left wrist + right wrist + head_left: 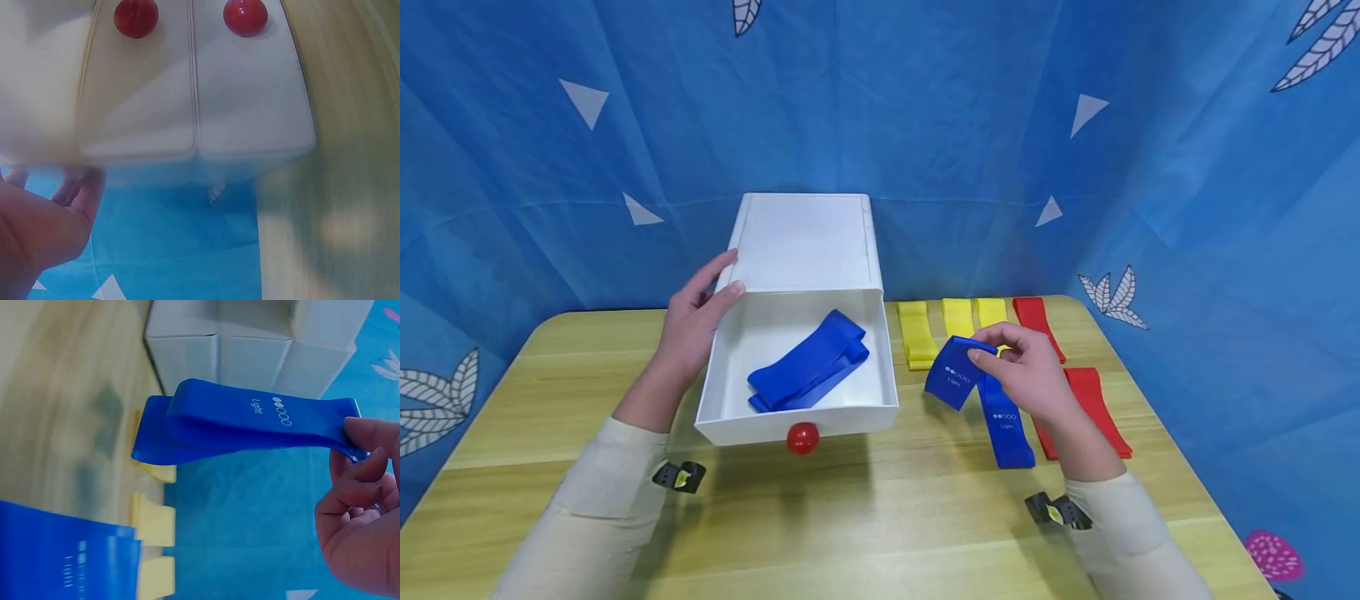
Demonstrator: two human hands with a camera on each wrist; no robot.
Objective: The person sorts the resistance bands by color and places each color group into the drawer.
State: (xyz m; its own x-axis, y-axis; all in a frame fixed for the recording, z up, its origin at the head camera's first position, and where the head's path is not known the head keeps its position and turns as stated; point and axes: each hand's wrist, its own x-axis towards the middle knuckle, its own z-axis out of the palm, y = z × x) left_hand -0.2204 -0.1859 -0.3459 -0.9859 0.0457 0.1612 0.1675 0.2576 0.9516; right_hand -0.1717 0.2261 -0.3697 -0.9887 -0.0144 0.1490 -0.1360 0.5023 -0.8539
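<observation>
My right hand [1026, 367] pinches one end of a blue resistance band [955, 372] printed "Light", which hangs above the table to the right of an open drawer. In the right wrist view the band [244, 419] is a flat folded loop, gripped between thumb and fingers. My left hand [696, 321] rests against the left side of the white drawer unit [808, 242], thumb at its top edge. The pulled-out top drawer [730, 400], with a red knob [802, 437], holds blue bands [811, 362]. Two lower red knobs show on the unit's front [144, 94] in the left wrist view.
Another blue band [1006, 429] lies on the wooden table [925, 525] below my right hand. Yellow bands [916, 333] lie along the back edge, with red bands [1097, 412] farther right. A blue patterned cloth [940, 125] hangs behind the table.
</observation>
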